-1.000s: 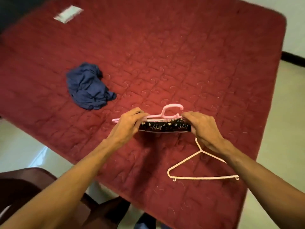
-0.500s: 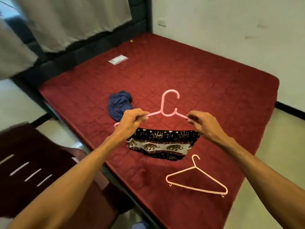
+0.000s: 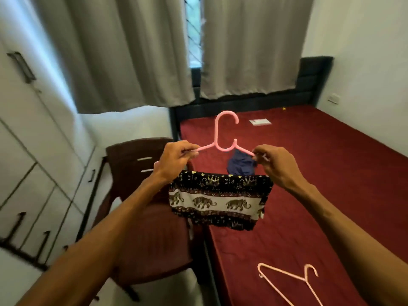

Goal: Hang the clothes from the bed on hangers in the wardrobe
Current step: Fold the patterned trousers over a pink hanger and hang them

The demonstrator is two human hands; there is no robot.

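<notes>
A pink plastic hanger [image 3: 223, 138] is held up in the air with its hook pointing up. My left hand [image 3: 174, 160] pinches its left shoulder and my right hand [image 3: 273, 164] pinches its right shoulder. A black and white elephant-print garment [image 3: 218, 202] hangs folded over the hanger's bar, below both hands. A crumpled dark blue garment [image 3: 241, 165] lies on the red bed [image 3: 320, 173] behind the hanger. A second pale pink hanger [image 3: 291, 281] lies on the bed near its front edge. The white wardrobe [image 3: 33, 151] with dark handles stands at the left, doors closed.
A dark brown chair [image 3: 141, 206] stands between the wardrobe and the bed, under my left arm. Grey curtains [image 3: 132, 51] hang at the back over a window. A small white packet [image 3: 260, 122] lies near the bed's dark headboard.
Both hands lifted the pink hanger with the print garment off the bed. My view swung up and to the left, bringing the chair, curtains and wardrobe into sight.
</notes>
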